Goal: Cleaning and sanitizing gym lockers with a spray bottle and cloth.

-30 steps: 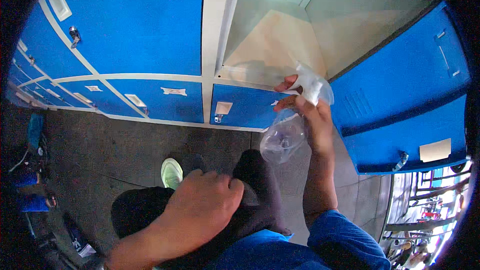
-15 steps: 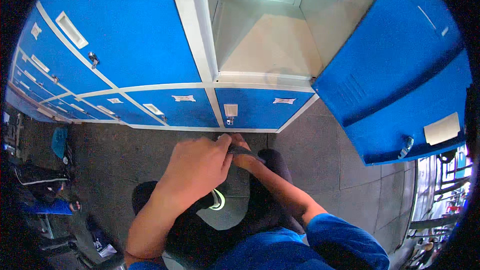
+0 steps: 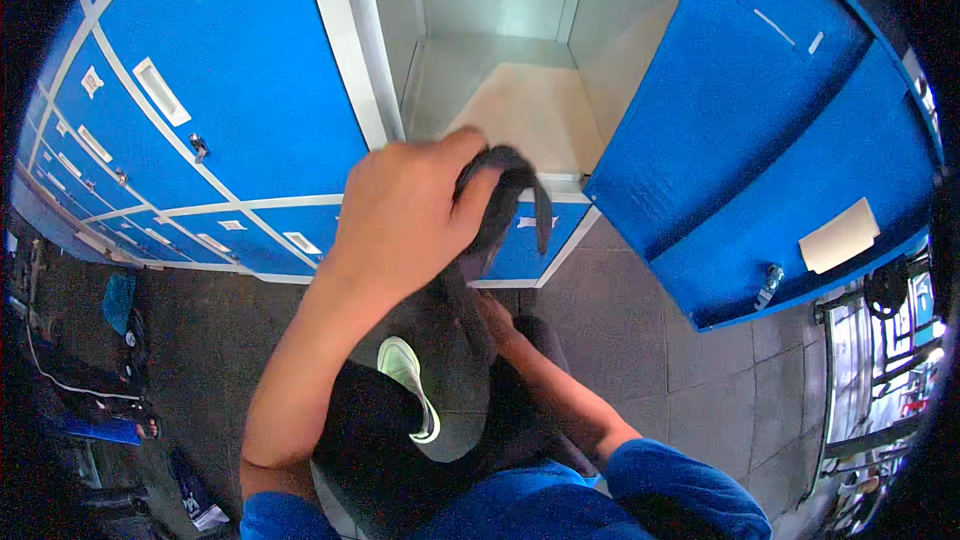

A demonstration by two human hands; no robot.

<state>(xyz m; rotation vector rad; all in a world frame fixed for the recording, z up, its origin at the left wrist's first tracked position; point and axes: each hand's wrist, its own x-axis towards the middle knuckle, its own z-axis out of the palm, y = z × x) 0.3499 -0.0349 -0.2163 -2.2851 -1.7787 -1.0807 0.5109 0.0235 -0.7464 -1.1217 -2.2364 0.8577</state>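
Observation:
My left hand (image 3: 415, 210) is raised in front of the open locker compartment, its thumb and fingers closed on a black strap (image 3: 512, 175). The strap loops over beside the thumb, and one end hangs free to the right. Its darker length drops from my left hand toward my right hand (image 3: 490, 318). That hand is lower, near my knees, and partly covered by the dark material. Its fingers look bent around the lower part, though blur hides the details. Behind the strap is the open locker (image 3: 480, 70), with a bare pale inside.
The blue locker door (image 3: 740, 140) stands swung out to the right, with a key lock (image 3: 770, 285) and a paper tag (image 3: 840, 237). More closed blue lockers (image 3: 230, 80) line the left. A light green shoe (image 3: 400, 365) is below on dark floor tiles. Gym equipment (image 3: 100, 380) lies far left.
My left hand has risen toward the open compartment, drawing the black strap up into view. My right hand stays low. The shoe shows more, and the view has shifted slightly.

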